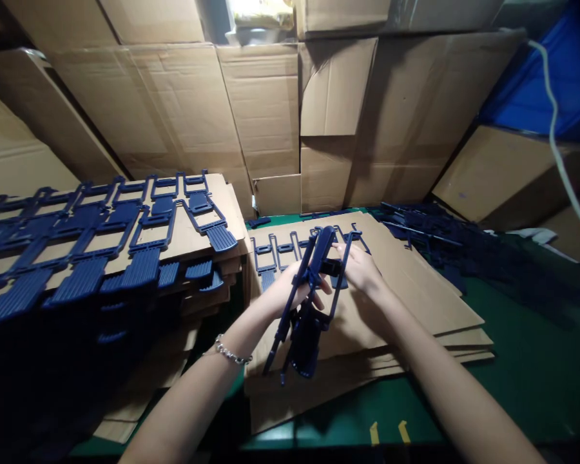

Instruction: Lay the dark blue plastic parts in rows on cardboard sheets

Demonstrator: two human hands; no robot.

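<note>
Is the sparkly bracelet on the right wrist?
No, the bracelet goes around the left wrist, and the right wrist has nothing on it.

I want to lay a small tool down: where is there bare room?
The cardboard sheet beyond the right forearm, and green tabletop between that forearm and the dark heap. Crowded: that heap, and the left stack with blue frames.

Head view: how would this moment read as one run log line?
Left hand: gripping blue assembly | Right hand: at its slim side bar | Below: cardboard sheets with similar parts | Left: cardboard pile with blue frames
</note>
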